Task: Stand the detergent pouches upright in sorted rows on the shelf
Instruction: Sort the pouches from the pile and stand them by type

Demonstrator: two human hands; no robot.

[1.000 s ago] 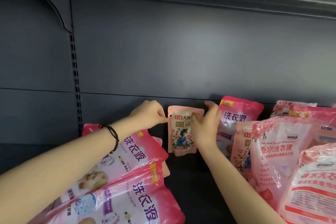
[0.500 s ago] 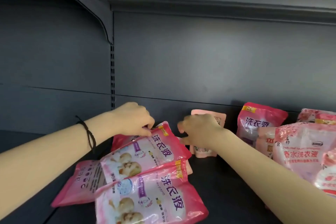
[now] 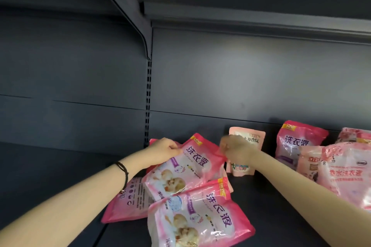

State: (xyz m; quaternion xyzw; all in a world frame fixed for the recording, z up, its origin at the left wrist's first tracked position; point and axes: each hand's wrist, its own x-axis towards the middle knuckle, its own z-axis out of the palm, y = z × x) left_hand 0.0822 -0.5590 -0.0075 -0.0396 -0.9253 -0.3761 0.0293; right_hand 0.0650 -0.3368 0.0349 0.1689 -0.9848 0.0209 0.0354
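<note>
Detergent pouch (image 3: 188, 168) near the back edge of the shelf (image 3: 271, 206), left hand (image 3: 163, 149) and right hand (image 3: 236, 149) each gripping a top corner

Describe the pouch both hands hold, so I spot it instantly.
Find the slotted dark upright on the back wall; glossy pink plastic pouches lie heaped at its foot. Yours is the tilted raised pouch, the only one gripped by left hand and right hand.

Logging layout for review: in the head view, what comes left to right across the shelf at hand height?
From the left: left hand → tilted pouch → right hand → upright pink pouch → whitish pouch.
</note>
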